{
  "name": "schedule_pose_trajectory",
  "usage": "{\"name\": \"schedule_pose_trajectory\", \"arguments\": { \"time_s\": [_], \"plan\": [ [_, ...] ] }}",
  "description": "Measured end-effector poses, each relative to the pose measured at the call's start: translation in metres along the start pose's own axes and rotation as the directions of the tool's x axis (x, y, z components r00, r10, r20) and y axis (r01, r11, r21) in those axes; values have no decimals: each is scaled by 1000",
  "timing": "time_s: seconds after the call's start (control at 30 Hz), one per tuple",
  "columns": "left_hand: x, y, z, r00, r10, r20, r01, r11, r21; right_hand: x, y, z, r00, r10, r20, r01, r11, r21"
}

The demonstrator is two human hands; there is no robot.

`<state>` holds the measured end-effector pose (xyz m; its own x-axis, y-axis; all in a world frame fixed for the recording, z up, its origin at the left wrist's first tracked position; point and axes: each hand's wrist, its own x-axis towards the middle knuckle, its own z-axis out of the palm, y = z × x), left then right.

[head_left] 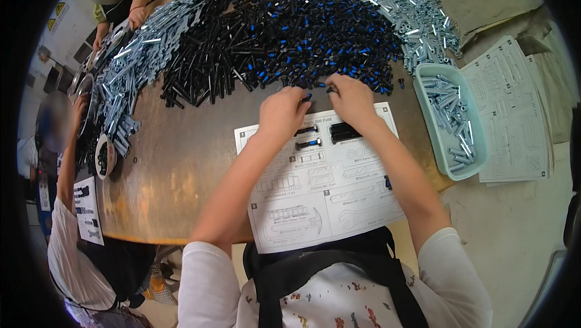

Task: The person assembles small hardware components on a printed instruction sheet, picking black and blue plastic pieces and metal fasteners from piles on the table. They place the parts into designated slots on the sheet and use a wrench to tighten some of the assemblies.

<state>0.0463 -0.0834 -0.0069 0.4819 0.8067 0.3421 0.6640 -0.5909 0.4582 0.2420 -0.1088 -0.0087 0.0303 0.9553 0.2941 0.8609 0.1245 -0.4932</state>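
On my feed, the left hand (280,113), nearly closed, pinches a blue-marked bolt (307,97) slanting away rightward. The right hand (352,99) curls by a dark piece (330,89); I can't tell its grip. Below the left hand, another bolt (309,143) lies crosswise.

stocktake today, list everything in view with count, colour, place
table: 1, brown, centre
tub: 1, pale green, table's right edge
long rods: many, black, far left-centre
bolts: many, black and blue, far centre
silver parts: many, silver, far left, far right, in tub
bowl: 1, white, table's left
sheets: 3, white, table's near, left and far edges
sheet bolts: at least 2, black and blue, near sheet
cylinders: count unclear, black, beside sheet bolts
paper stack: 1, white, right of tub
signs: 2, yellow, left wall
co-workers: 2, left
shirt: 1, white, bottom
apron: 1, black, bottom
left hand, right hand: 2, bare, near sheet's far edge
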Motion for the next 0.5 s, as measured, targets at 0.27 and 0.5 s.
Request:
{"name": "schedule_pose_trajectory", "arguments": {
  "time_s": [0.27,0.5],
  "plan": [
    [-161,38,-54,969,-176,174,205,965,-164,-88,-66,-14,856,18,517,-354,750,559],
    [-173,44,-35,985,-173,16,174,982,-76,-105,-94,16,937,-107,332,-29,924,380]
  ]
}}
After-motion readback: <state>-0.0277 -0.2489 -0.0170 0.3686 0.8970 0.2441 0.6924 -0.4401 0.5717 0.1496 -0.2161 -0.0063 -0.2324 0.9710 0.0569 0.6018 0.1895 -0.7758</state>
